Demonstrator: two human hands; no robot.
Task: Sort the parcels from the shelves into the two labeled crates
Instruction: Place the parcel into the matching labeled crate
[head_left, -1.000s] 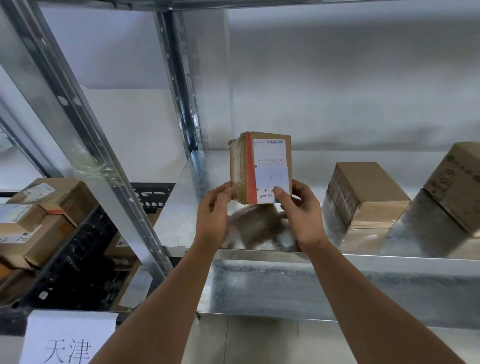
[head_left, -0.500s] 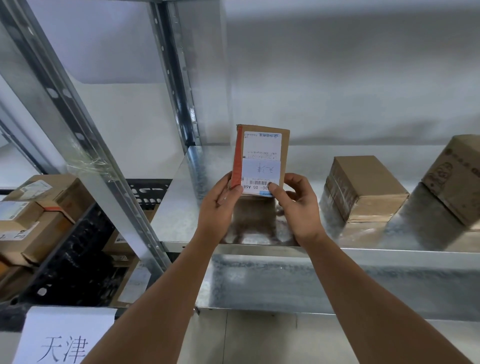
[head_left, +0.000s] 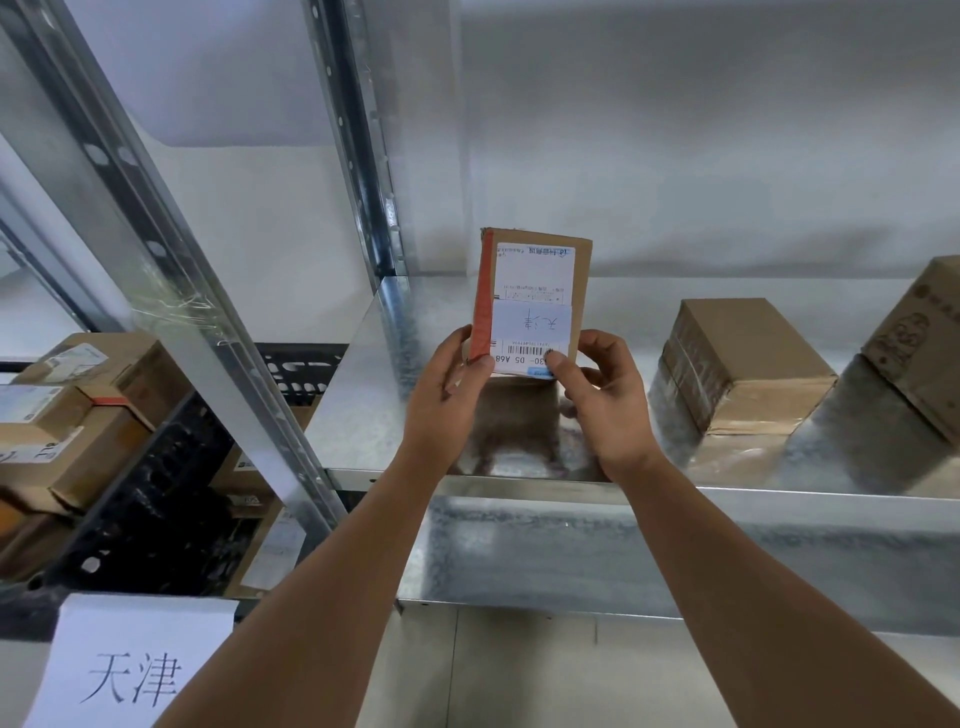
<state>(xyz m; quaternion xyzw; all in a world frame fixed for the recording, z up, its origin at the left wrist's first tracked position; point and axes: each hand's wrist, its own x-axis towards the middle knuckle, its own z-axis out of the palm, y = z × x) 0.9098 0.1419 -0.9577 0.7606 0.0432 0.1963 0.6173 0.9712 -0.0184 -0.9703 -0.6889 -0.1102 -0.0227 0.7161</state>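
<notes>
Your left hand (head_left: 451, 387) pinches the lower left corner of a small cardboard parcel (head_left: 532, 301), thumb on its face, and your right hand (head_left: 605, 400) pinches the lower right corner the same way, thumb pressed on the bottom of the label. Between them you hold the parcel upright above the metal shelf (head_left: 363, 415), clear of the surface, its reflection showing on the steel beneath.

The parcel is a flat brown box with a strip of red-orange tape down its left edge. A white shipping label (head_left: 535, 306) covers most of the face and reads upside down to you: along the bottom edge you can make out "30- D5 A68" beside a barcode, and a pale slip across the middle carries two handwritten characters, inverted, which appear to match the sign below. The finer print higher up is too small to read.

To your right on the same shelf sits a plain taped cardboard box (head_left: 737, 369), and beyond it, at the frame's edge, a tilted carton (head_left: 922, 338) with a dark printed drawing.

To your left, past the slanted shelf upright (head_left: 171, 291), a black plastic crate (head_left: 150, 499) holds several labelled cardboard parcels (head_left: 67, 415). A white paper sign (head_left: 130, 665) at its front reads "天津".
</notes>
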